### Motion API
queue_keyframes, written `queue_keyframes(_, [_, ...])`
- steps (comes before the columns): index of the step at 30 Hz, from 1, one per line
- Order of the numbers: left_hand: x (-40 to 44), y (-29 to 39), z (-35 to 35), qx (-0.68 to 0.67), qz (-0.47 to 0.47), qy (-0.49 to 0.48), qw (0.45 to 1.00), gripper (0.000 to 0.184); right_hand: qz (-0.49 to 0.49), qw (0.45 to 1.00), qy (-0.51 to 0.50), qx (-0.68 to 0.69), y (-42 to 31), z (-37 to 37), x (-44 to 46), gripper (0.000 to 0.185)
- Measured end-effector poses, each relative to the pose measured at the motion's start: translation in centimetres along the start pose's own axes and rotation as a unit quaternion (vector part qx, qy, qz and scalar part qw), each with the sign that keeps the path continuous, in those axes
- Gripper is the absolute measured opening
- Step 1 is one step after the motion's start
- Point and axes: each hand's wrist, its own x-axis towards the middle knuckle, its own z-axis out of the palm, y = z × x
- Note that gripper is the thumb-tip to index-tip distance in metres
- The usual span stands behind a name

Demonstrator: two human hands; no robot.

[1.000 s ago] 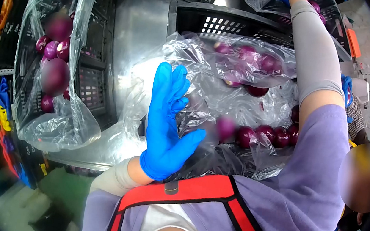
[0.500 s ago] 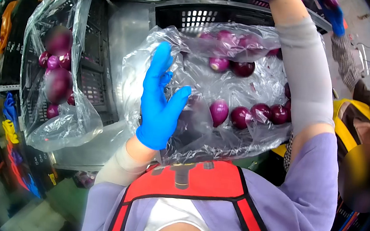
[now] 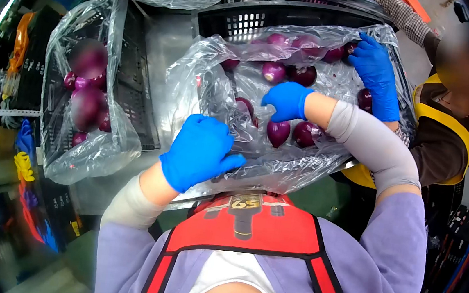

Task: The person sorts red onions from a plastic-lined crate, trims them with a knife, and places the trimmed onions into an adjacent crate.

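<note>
And here's the right hand (image 3: 288, 101), blue-gloved, out over the middle of the lined crate, fingers bent and drawn together — whether they pinch anything underneath, I cannot tell. Just on its near side sits a purple onion (image 3: 277, 133), with a second onion (image 3: 306, 133) right beside that one. Over to the left hand (image 3: 197, 152), at the near left part of the clear plastic liner (image 3: 278, 172): fingers curled in, thumb stuck out sideways, and again no telling whether any film is caught in them. The liner spreads crumpled and loose through the black crate (image 3: 306, 17), and farther in a pale-tipped onion (image 3: 273, 71) and a darker onion (image 3: 302, 74) lie side by side, more showing along the far wall. At the right end — a co-worker's gloved hand (image 3: 374, 73) is in there too, fingertips near the far right corner. Off left on the metal table (image 3: 166, 62), another lined crate (image 3: 135, 84) holds onions of its own.
</note>
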Motion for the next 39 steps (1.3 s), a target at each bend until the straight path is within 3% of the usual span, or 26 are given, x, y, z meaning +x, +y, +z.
queue_keyframes(2, [-1.1, 0.0, 0.0, -0.025, 0.067, 0.071, 0.995, 0.029, 0.016, 0.998, 0.051, 0.031, -1.2, 0.8, 0.8, 0.064])
queue_keyframes(3, [-1.6, 0.1, -0.1, -0.023, 0.065, 0.072, 0.995, 0.029, 0.035, 0.992, 0.1, 0.066, -1.8, 1.1, 1.3, 0.07])
queue_keyframes(4, [-2.0, 0.3, -0.4, -0.034, 0.059, 0.082, 0.994, 0.028, 0.032, 0.992, 0.101, 0.065, -2.0, 1.5, 2.1, 0.07])
queue_keyframes(7, [-3.3, 0.1, -0.7, -0.062, 0.033, 0.105, 0.992, 0.025, -0.005, 0.968, 0.095, 0.231, -3.0, 2.6, 4.6, 0.078])
queue_keyframes(10, [-4.2, -0.8, -0.6, -0.089, 0.001, 0.11, 0.99, 0.027, 0.018, 0.968, 0.147, 0.202, -2.6, 4.1, 6.5, 0.074])
queue_keyframes(15, [-4.5, -0.5, -0.9, -0.089, -0.055, 0.102, 0.989, 0.029, 0.039, 0.972, 0.153, 0.173, -0.9, 3.4, 5.5, 0.071])
queue_keyframes(18, [-4.6, -0.3, -1.7, -0.111, -0.082, 0.065, 0.988, 0.033, 0.011, 0.914, 0.213, 0.344, -0.2, 0.0, 2.8, 0.068])
queue_keyframes(20, [-4.1, 0.2, -3.0, -0.061, -0.089, 0.203, 0.973, 0.04, -0.065, 0.823, 0.234, 0.514, 0.1, -1.8, 1.4, 0.061])
queue_keyframes(22, [-3.2, 0.1, -4.0, -0.064, -0.086, 0.219, 0.97, 0.05, -0.135, 0.726, 0.233, 0.632, -2.3, -5.3, -2.2, 0.069])
queue_keyframes(24, [-1.5, 0.3, -3.5, -0.329, -0.033, 0.388, 0.86, 0.062, -0.19, 0.716, 0.307, 0.598, -3.8, -6.6, -3.9, 0.075])
queue_keyframes(25, [-0.8, 1.1, -3.5, -0.438, -0.057, 0.375, 0.815, 0.076, -0.191, 0.715, 0.309, 0.597, -4.5, -6.8, -4.4, 0.075])
queue_keyframes(26, [0.1, 1.6, -3.3, -0.438, -0.055, 0.375, 0.815, 0.076, -0.203, 0.696, 0.339, 0.599, -5.1, -6.9, -4.7, 0.079])
queue_keyframes(28, [2.2, 1.9, -2.4, -0.603, -0.087, 0.358, 0.708, 0.08, -0.214, 0.676, 0.369, 0.601, -5.8, -6.7, -4.9, 0.083])
queue_keyframes(30, [3.6, 1.3, -1.4, -0.645, -0.102, 0.336, 0.679, 0.083, -0.248, 0.662, 0.417, 0.571, -6.1, -6.3, -4.8, 0.089])
queue_keyframes(32, [4.4, 1.0, -0.9, -0.814, -0.12, 0.208, 0.529, 0.084, -0.247, 0.68, 0.412, 0.554, -6.2, -6.0, -5.0, 0.091])
queue_keyframes(34, [4.9, 0.6, 0.3, -0.829, -0.136, 0.184, 0.51, 0.085, -0.26, 0.715, 0.41, 0.503, -6.5, -5.5, -4.7, 0.089])
queue_keyframes(36, [5.3, 0.2, 1.7, -0.805, -0.08, 0.233, 0.539, 0.087, -0.269, 0.697, 0.421, 0.515, -6.4, -5.4, -5.1, 0.08])
queue_keyframes(38, [5.2, -0.3, 3.0, -0.776, -0.058, 0.275, 0.565, 0.09, -0.16, 0.694, 0.387, 0.586, -4.1, -5.0, -5.5, 0.064])
queue_keyframes(39, [5.1, -0.4, 3.3, -0.743, -0.034, 0.316, 0.589, 0.093, -0.11, 0.708, 0.366, 0.593, -2.2, -3.8, -4.7, 0.047])
